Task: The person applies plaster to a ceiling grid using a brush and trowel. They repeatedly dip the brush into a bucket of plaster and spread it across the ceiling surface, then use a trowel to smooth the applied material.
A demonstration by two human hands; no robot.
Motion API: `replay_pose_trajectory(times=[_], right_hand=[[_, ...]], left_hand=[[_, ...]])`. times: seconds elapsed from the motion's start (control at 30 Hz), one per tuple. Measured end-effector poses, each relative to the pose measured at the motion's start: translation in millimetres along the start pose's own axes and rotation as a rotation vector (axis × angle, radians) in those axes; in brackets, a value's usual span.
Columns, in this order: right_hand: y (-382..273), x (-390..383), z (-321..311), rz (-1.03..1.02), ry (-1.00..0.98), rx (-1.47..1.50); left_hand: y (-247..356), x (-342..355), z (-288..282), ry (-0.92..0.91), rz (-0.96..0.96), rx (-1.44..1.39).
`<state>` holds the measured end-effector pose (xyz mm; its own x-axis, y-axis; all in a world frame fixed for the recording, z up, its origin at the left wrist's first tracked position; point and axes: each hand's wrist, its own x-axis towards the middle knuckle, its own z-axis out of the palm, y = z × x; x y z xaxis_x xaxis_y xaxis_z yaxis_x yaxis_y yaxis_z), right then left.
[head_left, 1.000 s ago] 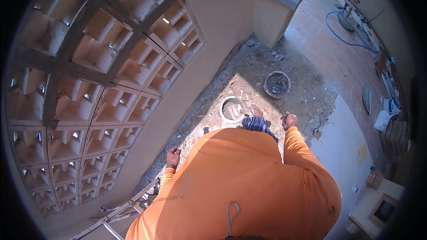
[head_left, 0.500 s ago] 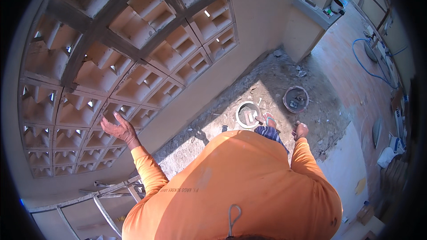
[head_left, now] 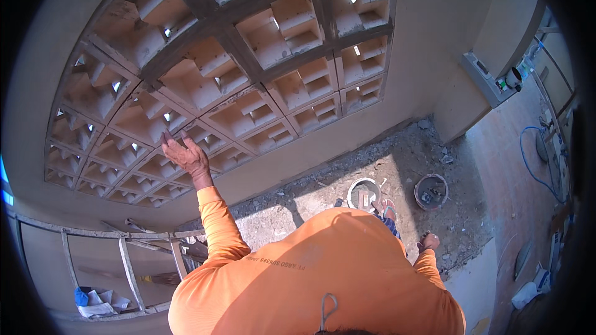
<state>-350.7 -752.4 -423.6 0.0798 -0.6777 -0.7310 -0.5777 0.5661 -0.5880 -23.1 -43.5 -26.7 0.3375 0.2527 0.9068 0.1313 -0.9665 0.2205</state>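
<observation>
My left hand (head_left: 187, 158) is raised in front of a wall of pale openwork ventilation blocks (head_left: 245, 115). Its fingers are spread, with nothing in them, and the tips lie close to a joint between blocks; whether they touch it I cannot tell. Grey mortar (head_left: 233, 49) covers the joints in the upper part, while the lower joints show as thin dark lines. Down at my right side, my right hand (head_left: 428, 242) has its fingers curled closed, and what they may hold is too small to make out.
A round bucket (head_left: 363, 180) with blocky pieces inside stands by my foot on rubble-strewn ground. Right of it is a second bucket (head_left: 431, 175) with grey contents. A metal frame (head_left: 129, 267) stands lower left. A ledge (head_left: 486, 79) carries a cup (head_left: 513, 77); a blue hose (head_left: 528, 155) lies far right.
My view has swung, so the block wall and buckets sit farther right in the picture. My left hand stays raised by the blocks, fingers spread. My right hand remains low and closed.
</observation>
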Motion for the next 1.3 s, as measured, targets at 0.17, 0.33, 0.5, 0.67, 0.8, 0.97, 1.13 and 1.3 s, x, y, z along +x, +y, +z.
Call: replay_pose_trajectory(times=[0.17, 0.33, 0.5, 0.67, 0.8, 0.97, 1.13, 1.3], right_hand=[[-9.2, 0.9, 6.2, -0.022, -0.017, -0.042], [-18.0, -2.2, 20.4, -0.04, -0.03, -0.032], [-26.9, -1.7, 37.0, -0.119, -0.093, -0.222], [-24.3, 2.2, 46.4, -0.327, -0.039, -0.426], [-14.9, 20.6, 41.1, -0.289, -0.089, -0.373], [-7.2, 64.9, 33.0, -0.257, -0.046, -0.584], [-0.6, 83.9, 27.9, -0.231, -0.089, -0.599], [12.9, 71.4, 27.7, -0.425, -0.004, -0.543]], left_hand=[[-17.0, 8.1, 12.5, -0.061, -0.02, -0.079], [-22.6, 4.0, 21.7, -0.015, -0.009, 0.01], [-26.5, 5.1, 21.5, 0.002, 0.035, 0.075], [-28.6, 4.8, 24.6, -0.005, -0.013, 0.151], [-26.1, 7.6, 22.6, 0.009, 0.007, 0.167], [-17.4, 8.9, 15.7, -0.038, -0.053, 0.129], [-22.6, 5.9, 21.8, -0.023, -0.03, 0.12], [-28.5, 4.3, 28.4, 0.004, 0.044, 0.075]])
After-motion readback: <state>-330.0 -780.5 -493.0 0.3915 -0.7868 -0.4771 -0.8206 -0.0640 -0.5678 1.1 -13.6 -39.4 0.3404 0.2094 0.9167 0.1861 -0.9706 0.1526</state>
